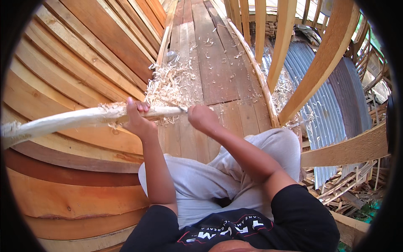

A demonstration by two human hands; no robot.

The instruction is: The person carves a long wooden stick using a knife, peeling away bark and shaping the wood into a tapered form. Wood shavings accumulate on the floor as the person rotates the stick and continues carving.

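A long, pale, peeled wooden pole (75, 119) runs from the left edge to the middle of the view, slightly bent, with rough bark-like fibres along parts of it. My left hand (140, 119) is wrapped round the pole near its right end, thumb on top. Close by that end, my right hand (202, 119) is closed in a fist. A small dark tip (183, 109) shows between the fist and the pole's end; the rest of what the fist holds is hidden. Below the pole's end, curled wood shavings (168, 86) lie heaped on the plank floor.
I sit cross-legged in grey trousers (214, 176) on the plank floor (216, 69). A wall of overlapping boards (75, 54) rises at left. Upright wooden posts (321, 69) form a railing at right; beyond lie corrugated metal sheets (310, 84) and scrap wood (352, 180).
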